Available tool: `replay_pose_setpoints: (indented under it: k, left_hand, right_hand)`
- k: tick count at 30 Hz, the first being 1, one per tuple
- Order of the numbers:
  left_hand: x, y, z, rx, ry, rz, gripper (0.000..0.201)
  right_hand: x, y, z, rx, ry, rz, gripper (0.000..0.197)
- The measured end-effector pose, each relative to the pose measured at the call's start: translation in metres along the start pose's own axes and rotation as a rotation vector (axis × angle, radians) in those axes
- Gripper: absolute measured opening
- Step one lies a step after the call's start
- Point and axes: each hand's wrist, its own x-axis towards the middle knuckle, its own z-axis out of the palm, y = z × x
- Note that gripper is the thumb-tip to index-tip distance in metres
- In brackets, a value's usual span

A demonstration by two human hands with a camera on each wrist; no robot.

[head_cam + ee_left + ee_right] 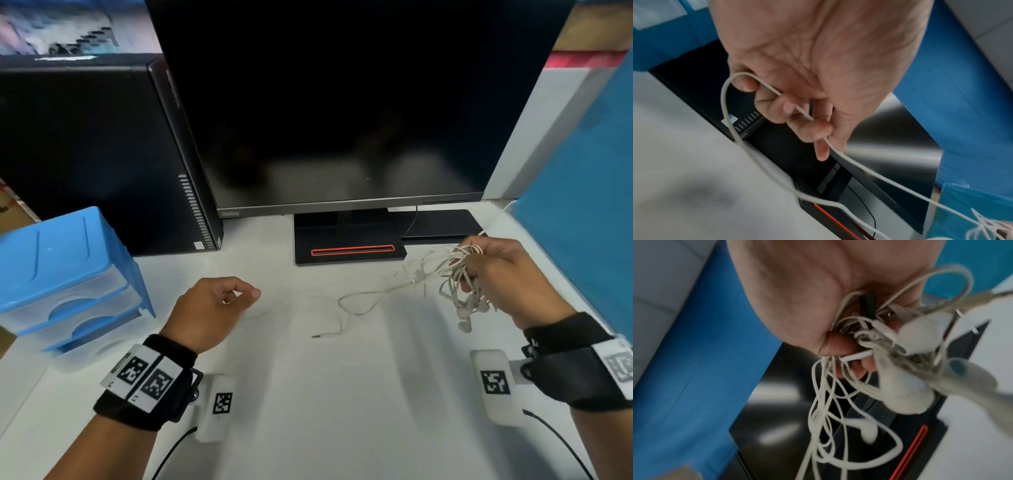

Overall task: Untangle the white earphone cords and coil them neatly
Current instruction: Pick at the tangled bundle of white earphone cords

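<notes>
White surface [308, 394] carries the work: left hand [209, 311] pinches one freed cord [777, 170], right hand [507, 277] grips the tangled earphone bundle [459, 281] aloft, and pulling apart sharply would likely tighten the knots.

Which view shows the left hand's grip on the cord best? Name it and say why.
The left wrist view: the left hand pinches one white cord between curled fingers, seen close. The head view shows only the hand's back. The right wrist view shows only the tangled bundle.
</notes>
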Motion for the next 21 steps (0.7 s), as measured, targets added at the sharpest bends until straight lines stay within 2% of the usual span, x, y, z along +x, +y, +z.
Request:
replay_pose_setpoints:
  k: [2,4,7,10,13,16,18,19,21]
  left_hand:
    - [0.000,0.000,-0.003,0.009,0.014,0.005,0.046]
    - [0.000,0.005,-0.010,-0.054,0.004,0.003,0.039]
    - [-0.002,0.006,-0.026,-0.127,-0.013,-0.015,0.024]
    - [0.000,0.000,-0.036,-0.163,0.120,-0.051,0.010]
    - [0.004,-0.009,-0.040,-0.202,0.214,-0.159,0.026]
    - [0.008,-0.018,-0.037,-0.153,0.146,-0.210,0.026]
    - [0.009,-0.020,-0.031,-0.110,0.031,-0.185,0.016]
    - [0.008,-0.020,-0.028,-0.099,-0.047,-0.151,0.021]
    - [0.001,-0.010,-0.021,-0.063,-0.208,-0.040,0.046]
  right_hand:
    - [0.000,0.005,0.000,-0.224,0.062,-0.066,0.026]
    - [-0.001,0.009,-0.006,-0.406,0.150,-0.115,0.024]
    - [0.002,0.009,-0.024,-0.335,0.201,-0.054,0.024]
    - [0.004,0.008,-0.038,-0.349,0.329,-0.052,0.023]
    - [0.007,0.014,-0.045,-0.285,0.390,-0.036,0.021]
    - [0.011,0.021,-0.043,-0.214,0.350,-0.026,0.021]
    - [0.011,0.019,-0.029,-0.097,0.230,-0.009,0.023]
    - [0.010,0.016,-0.019,-0.010,0.132,0.000,0.026]
    - [0.004,0.009,0.004,0.141,-0.066,-0.004,0.030]
